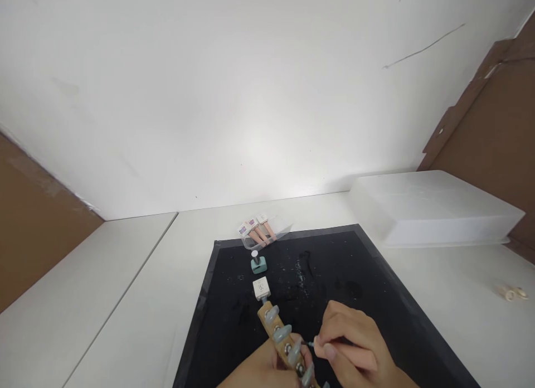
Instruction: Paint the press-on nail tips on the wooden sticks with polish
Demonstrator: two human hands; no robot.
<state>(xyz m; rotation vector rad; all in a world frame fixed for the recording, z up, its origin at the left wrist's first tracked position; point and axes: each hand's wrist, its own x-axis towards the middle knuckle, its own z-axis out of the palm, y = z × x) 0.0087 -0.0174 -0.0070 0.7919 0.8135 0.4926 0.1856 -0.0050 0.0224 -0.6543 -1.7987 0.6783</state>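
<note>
My left hand (267, 368) grips a wooden stick (276, 326) that carries several grey-green artificial nails (272, 313) and small metal studs. My right hand (355, 346) pinches a thin nail-polish brush (310, 343), whose tip touches a nail on the stick near the left fingers. Both hands hover over a black mat (334, 276) at the bottom of the view. A little beyond the stick stand a white square bottle (261, 288) and a teal polish bottle (258, 263) with its cap off.
Three pink polish bottles (257, 230) lie in a clear holder at the mat's far edge. A white plastic box (430, 209) sits at the right on the white table. A small beige item (512, 292) lies far right. White wall behind.
</note>
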